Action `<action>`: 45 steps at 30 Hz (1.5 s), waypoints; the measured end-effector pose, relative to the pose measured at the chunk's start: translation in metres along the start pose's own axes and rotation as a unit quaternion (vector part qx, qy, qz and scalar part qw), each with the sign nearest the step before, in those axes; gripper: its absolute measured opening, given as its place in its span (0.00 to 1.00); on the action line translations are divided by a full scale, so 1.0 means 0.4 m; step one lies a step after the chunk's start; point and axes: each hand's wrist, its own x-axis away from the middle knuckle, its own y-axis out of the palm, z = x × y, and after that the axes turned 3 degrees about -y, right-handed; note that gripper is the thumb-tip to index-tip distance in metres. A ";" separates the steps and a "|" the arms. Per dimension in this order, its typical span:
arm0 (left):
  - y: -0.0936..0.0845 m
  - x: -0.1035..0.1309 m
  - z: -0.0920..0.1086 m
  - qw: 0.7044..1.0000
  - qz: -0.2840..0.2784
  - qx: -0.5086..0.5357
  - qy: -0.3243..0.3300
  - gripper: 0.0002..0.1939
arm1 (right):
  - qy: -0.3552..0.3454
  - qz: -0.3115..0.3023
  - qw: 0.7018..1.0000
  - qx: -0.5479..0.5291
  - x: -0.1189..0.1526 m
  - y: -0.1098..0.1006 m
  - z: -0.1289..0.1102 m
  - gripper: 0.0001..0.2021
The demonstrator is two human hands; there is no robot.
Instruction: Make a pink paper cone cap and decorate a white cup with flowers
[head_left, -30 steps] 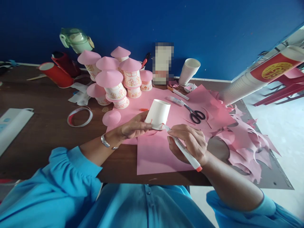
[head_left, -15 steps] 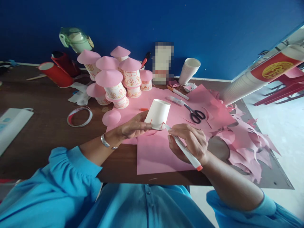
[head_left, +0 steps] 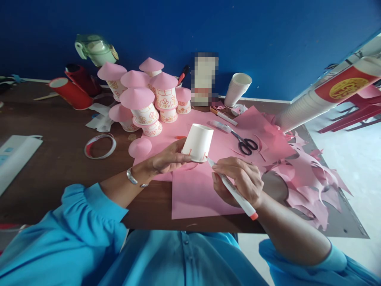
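The left hand (head_left: 168, 159) grips the cup (head_left: 199, 141) near its lower edge, thumb in front, the other fingers partly hidden behind it. The right hand's (head_left: 240, 178) fingers are pinched round the uncapped marker (head_left: 238, 195), its tip at the red marks (head_left: 204, 156) low on the cup; whether it touches, I cannot tell. Pink paper (head_left: 193, 198) lies beneath both hands. Beyond the right fingers are the scissors (head_left: 249, 147); to their right, scraps (head_left: 309, 178). Left of the left fingers sit a cone (head_left: 139, 148) and, farther, the tape roll (head_left: 112, 151); beyond them, cone-topped cups (head_left: 145, 114).
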 end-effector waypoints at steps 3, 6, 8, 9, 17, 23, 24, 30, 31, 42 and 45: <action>-0.001 0.002 -0.004 1.000 0.009 0.018 -0.005 0.16 | -0.002 -0.008 1.000 0.001 0.000 -0.001 -0.001 0.08; -0.007 -0.002 -0.022 0.999 0.018 0.049 0.007 0.19 | 0.007 -0.010 1.000 0.023 0.004 -0.003 -0.002 0.09; -0.012 -0.006 -0.036 0.997 0.019 0.077 0.010 0.24 | 0.023 -0.007 0.999 0.038 0.010 -0.003 -0.002 0.11; -0.014 -0.007 -0.042 0.996 0.021 0.091 0.011 0.26 | 0.035 -0.005 0.999 0.042 0.012 -0.002 -0.002 0.11; -0.018 -0.015 -0.045 0.992 -0.017 0.123 0.028 0.25 | 0.086 -0.008 0.996 0.036 0.015 0.006 0.002 0.13; -0.019 -0.013 -0.045 0.996 -0.053 0.072 0.010 0.23 | 0.060 -0.018 0.998 0.026 0.017 0.008 0.003 0.15; -0.019 -0.011 -0.046 0.997 -0.059 0.055 0.003 0.26 | 0.059 -0.021 0.998 0.022 0.018 0.008 0.003 0.15; -0.013 -0.003 -0.053 0.998 -0.058 0.026 -0.006 0.40 | 0.051 -0.020 0.999 0.003 0.024 0.011 0.001 0.14; -0.013 -0.004 -0.055 0.998 -0.052 0.040 -0.002 0.35 | 0.049 -0.015 0.999 0.003 0.025 0.010 0.001 0.14; -0.021 -0.028 -0.063 0.990 0.001 0.140 0.014 0.20 | 0.025 -0.044 0.999 0.008 0.025 0.013 0.003 0.14; -0.014 -0.025 -0.052 0.994 -0.018 0.107 0.003 0.16 | 0.029 -0.056 0.998 0.005 0.022 0.012 0.004 0.15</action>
